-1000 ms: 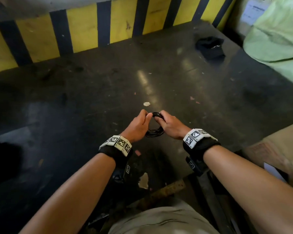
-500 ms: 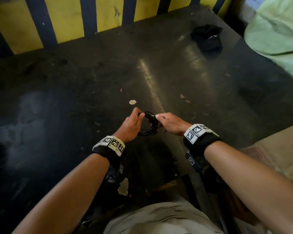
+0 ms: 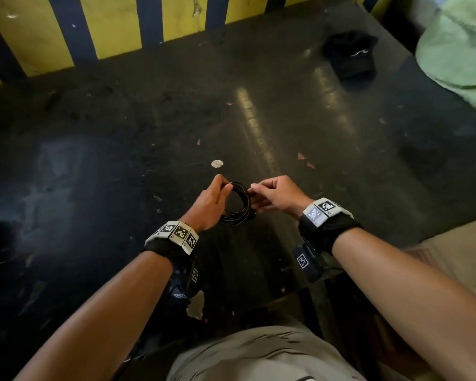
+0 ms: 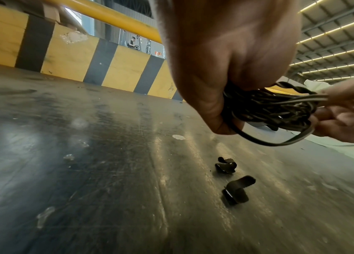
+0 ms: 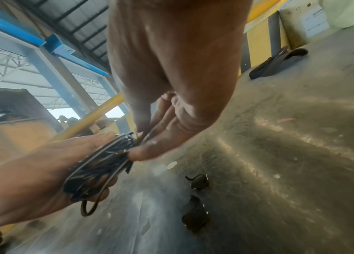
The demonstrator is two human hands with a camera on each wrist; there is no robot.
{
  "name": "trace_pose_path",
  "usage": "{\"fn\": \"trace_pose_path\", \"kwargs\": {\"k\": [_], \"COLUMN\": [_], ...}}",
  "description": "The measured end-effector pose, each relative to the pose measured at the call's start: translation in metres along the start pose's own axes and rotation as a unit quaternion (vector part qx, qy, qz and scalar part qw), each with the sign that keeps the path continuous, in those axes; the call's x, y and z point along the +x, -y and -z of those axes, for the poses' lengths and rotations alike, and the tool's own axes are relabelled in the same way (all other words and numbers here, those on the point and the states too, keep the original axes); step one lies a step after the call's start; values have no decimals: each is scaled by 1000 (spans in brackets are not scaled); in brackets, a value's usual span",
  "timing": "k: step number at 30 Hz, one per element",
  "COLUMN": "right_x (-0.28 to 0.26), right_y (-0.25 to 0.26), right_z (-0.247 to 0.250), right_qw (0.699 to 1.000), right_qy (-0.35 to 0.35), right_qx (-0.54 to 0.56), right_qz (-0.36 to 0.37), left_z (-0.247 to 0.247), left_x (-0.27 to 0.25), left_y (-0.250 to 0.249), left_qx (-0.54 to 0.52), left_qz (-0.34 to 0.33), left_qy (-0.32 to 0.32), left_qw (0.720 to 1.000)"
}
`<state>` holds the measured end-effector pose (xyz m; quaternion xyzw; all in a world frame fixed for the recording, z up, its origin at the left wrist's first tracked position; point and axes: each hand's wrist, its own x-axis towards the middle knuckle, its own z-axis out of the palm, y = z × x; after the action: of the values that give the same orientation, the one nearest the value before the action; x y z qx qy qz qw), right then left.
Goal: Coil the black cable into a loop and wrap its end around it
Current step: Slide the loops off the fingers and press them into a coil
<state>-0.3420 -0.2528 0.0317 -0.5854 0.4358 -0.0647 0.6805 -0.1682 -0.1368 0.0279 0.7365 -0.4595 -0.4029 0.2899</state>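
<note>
Coiled black cable [image 3: 235, 203] held just above a dark, scuffed surface [image 3: 121, 160], near centre. Left hand [image 3: 210, 203] curled around the coil's left side; right hand [image 3: 276, 195] pinching the cable on the right side. Two small black scraps [image 4: 235, 191] lying beneath. Black cap [image 3: 349, 55] far right.

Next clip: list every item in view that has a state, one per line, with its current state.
black cable: coiled into a loop, held off the surface between both hands.
left hand: grips the coil's left side.
right hand: pinches the coil's right side.
black cap: lying on the dark surface, far right, untouched.
</note>
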Motion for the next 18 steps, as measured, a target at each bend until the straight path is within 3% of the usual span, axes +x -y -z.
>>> {"fn": "trace_pose_path", "kwargs": {"k": [12, 15, 18], "right_x": [6, 6, 7], "right_y": [3, 1, 1], "right_z": [5, 6, 1], "right_qw": [992, 994, 1000], "right_qy": [-17, -2, 2], "right_qx": [-122, -107, -27], "right_qz": [10, 9, -17], "left_z": [-2, -2, 0], "left_x": [9, 8, 6], "left_y": [6, 5, 4], "left_qx": [34, 34, 34], "left_qz": [9, 5, 1], "left_qy": [17, 14, 6], "left_qw": [999, 999, 999]}}
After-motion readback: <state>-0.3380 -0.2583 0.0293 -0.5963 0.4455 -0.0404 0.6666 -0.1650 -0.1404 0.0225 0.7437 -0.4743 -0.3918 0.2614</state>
